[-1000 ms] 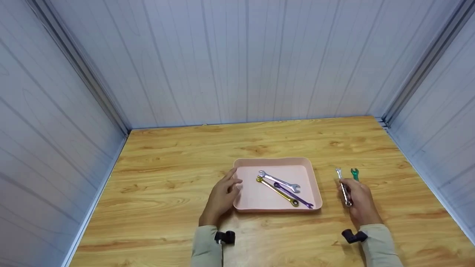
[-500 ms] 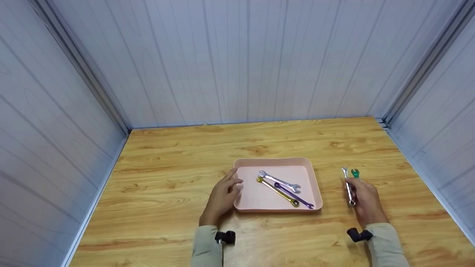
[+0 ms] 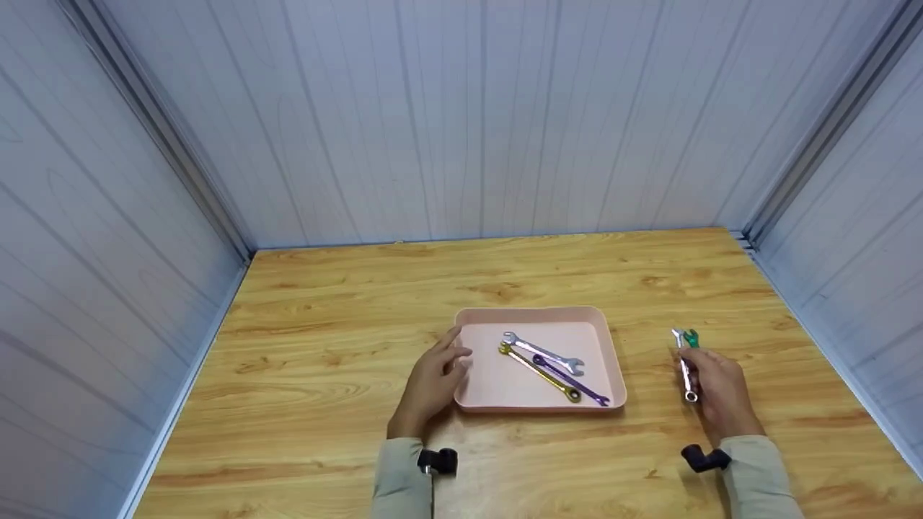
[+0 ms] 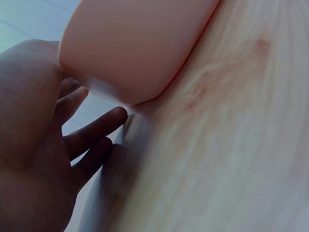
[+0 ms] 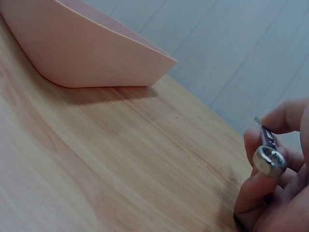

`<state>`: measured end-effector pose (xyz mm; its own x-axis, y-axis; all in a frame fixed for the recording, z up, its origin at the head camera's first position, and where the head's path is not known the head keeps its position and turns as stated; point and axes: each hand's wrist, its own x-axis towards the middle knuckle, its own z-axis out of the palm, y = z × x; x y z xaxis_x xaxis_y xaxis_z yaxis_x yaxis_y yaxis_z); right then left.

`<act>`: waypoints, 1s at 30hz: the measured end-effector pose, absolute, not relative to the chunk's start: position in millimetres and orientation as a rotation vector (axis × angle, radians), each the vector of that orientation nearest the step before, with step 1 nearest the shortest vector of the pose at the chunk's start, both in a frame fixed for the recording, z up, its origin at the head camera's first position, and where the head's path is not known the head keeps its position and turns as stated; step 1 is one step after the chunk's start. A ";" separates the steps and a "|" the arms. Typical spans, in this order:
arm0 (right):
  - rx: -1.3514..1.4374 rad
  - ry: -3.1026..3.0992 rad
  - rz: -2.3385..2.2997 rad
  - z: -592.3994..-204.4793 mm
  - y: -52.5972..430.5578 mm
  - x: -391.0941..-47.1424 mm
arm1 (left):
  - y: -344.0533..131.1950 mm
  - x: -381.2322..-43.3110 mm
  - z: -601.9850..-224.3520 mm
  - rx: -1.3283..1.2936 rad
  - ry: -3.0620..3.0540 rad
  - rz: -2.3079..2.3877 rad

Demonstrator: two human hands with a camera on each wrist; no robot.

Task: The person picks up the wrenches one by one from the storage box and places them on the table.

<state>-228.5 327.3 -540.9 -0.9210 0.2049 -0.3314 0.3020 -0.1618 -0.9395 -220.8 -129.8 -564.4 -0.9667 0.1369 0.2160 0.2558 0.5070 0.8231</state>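
Note:
My left hand holds the left rim of a shallow pink tray; in the left wrist view its thumb side passes behind the wall and other fingers stay outside. Inside the tray lie a silver open-ended wrench, a gold ratcheting wrench and a purple wrench. To the right of the tray, my right hand pinches a silver combination wrench, its ring end facing the wrist camera. Beside it shows the open end of a green wrench; my hand hides the rest.
The wood-grain table is bounded at the back by a pale panelled wall, with similar panels on both sides. Each wrist carries a small black camera mount.
My right hand has moved to the right with the silver combination wrench, bringing it next to the green wrench. The left hand, the tray and its wrenches stay in place.

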 end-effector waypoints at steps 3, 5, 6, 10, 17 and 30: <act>0.595 2.005 -2.244 -539.3 329.5 -227.6 | -129.9 -221.0 -564.0 -0.336 -2.624 -1.470; 0.608 1.995 -2.243 -538.1 331.3 -227.3 | -130.1 -221.1 -564.0 -0.343 -2.621 -1.470; 0.614 1.991 -2.244 -537.5 332.3 -227.2 | -130.0 -221.3 -564.0 -0.337 -2.624 -1.475; 0.651 1.979 -2.231 -536.7 338.3 -228.0 | -130.1 -222.0 -564.6 -0.336 -2.629 -1.471; 0.675 2.060 -2.163 -536.1 348.1 -229.0 | -129.9 -221.7 -564.7 -0.312 -2.640 -1.473; 0.754 2.109 -2.104 -536.0 368.6 -227.8 | -128.7 -221.4 -565.9 -0.291 -2.641 -1.479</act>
